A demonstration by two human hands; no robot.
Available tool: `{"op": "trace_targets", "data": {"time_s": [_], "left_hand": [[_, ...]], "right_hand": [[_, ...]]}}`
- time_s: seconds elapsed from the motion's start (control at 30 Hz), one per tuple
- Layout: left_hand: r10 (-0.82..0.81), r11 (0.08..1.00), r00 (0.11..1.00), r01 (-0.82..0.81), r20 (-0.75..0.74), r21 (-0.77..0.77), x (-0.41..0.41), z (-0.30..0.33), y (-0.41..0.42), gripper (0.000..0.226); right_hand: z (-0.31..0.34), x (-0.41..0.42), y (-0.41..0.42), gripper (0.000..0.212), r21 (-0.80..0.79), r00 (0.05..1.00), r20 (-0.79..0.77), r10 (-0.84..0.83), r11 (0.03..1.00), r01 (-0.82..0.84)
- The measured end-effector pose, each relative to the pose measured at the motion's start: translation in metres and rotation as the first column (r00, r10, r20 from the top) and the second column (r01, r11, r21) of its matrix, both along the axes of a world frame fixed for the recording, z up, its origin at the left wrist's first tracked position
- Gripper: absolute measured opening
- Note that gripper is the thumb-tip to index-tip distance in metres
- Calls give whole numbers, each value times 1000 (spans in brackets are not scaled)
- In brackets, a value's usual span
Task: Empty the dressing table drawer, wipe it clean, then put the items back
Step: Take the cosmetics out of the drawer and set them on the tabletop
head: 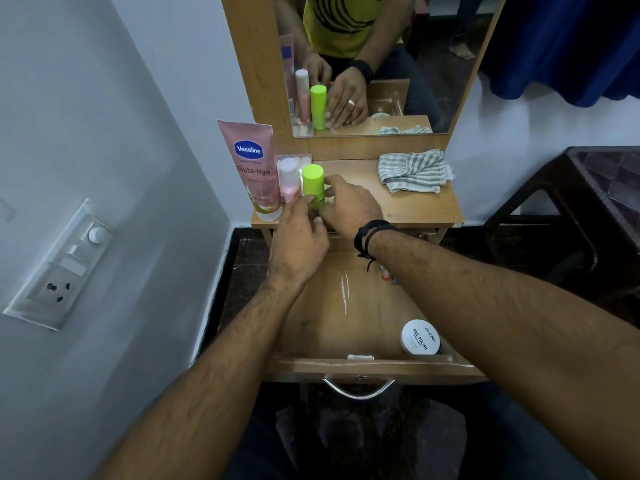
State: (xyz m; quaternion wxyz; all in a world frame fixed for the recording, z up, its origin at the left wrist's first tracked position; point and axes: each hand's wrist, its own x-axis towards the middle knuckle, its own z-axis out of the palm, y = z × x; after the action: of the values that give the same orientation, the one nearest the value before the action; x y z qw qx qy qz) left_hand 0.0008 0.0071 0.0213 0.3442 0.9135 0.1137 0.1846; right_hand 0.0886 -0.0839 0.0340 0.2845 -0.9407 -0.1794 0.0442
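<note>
Both the left hand (300, 233) and right hand (349, 206) grip the green bottle (313, 183) (upright on the counter (415, 206)), just right of the pink bottle (289, 180).

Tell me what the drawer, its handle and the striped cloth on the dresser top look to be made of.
Drawer: likely wood-grain laminate board; glossy, with streaks of glare on its floor.
Handle: looks like polished metal; silvery, curved, bright highlights.
Striped cloth: soft woven fabric, probably cotton; matte, crumpled into folds.
</note>
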Motion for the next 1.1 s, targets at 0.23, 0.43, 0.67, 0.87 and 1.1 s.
{"op": "trace_targets", "data": {"time_s": [0.23,0.43,0.67,0.87,1.1], "left_hand": [[-67,997,998,67,9,25,-14,2,-20,43],[-188,977,978,196,-88,90,-18,-3,-62,33],[-286,914,907,355,-308,197,-15,-18,-93,26],[-289,874,887,398,-361,279,-8,-26,-98,30],[-281,861,877,410,-390,300,1,-27,-100,35]], "right_hand": [[6,-19,-47,56,44,994,101,-42,998,38],[6,-42,-117,35,-75,986,151,-64,994,76],[-12,-58,-173,26,-214,986,87,-143,964,159],[-30,-63,-182,26,-293,987,37,-158,942,162],[-46,-56,-179,30,-345,986,53,-156,924,165]]}}
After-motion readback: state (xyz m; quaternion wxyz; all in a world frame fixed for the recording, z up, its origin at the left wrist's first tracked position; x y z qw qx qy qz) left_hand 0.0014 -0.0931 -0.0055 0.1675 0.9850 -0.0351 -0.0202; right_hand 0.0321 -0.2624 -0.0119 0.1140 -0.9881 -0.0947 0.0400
